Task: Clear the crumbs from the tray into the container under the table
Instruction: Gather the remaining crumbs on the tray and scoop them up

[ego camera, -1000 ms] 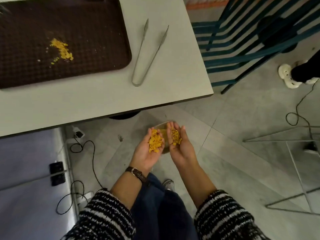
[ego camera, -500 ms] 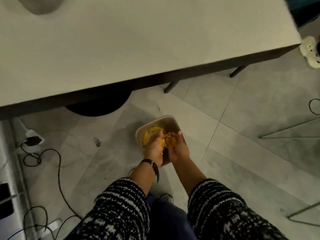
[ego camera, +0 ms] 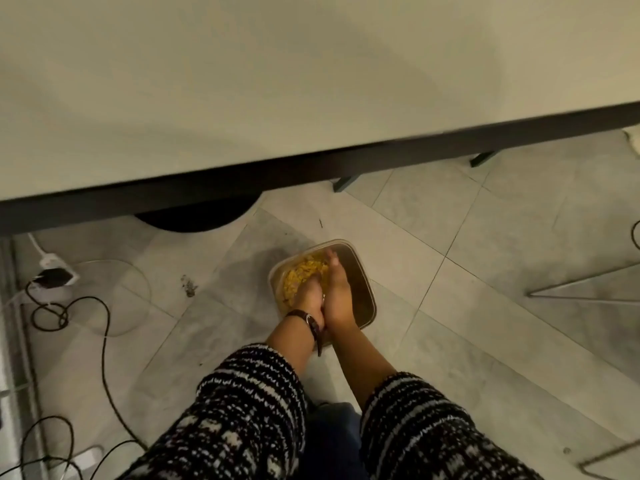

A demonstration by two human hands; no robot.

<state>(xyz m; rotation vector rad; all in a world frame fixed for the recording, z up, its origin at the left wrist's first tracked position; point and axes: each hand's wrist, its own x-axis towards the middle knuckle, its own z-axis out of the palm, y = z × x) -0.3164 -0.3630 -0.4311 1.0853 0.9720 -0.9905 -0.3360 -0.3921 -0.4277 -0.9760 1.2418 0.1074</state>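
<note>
Hands, head view: left hand (ego camera: 309,296) and right hand (ego camera: 336,292) are pressed side by side, fingers extended and pointing down into the container (ego camera: 366,293); neither grips anything, likely so loose bits fall inside.
Crumbs: a yellow heap (ego camera: 303,274) lies in the container's left part, touching the left fingertips.
Container: clear, square, on the tiled floor (ego camera: 467,271), just forward of the table (ego camera: 277,81) edge, low enough to catch what drops.
Tray: out of view, so any leftovers cannot be judged.
Wrist: a dark strap (ego camera: 313,325) circles the left wrist.
Sleeves: black-and-white knit (ego camera: 249,410), pushed up off the forearms, probably to keep clean.
</note>
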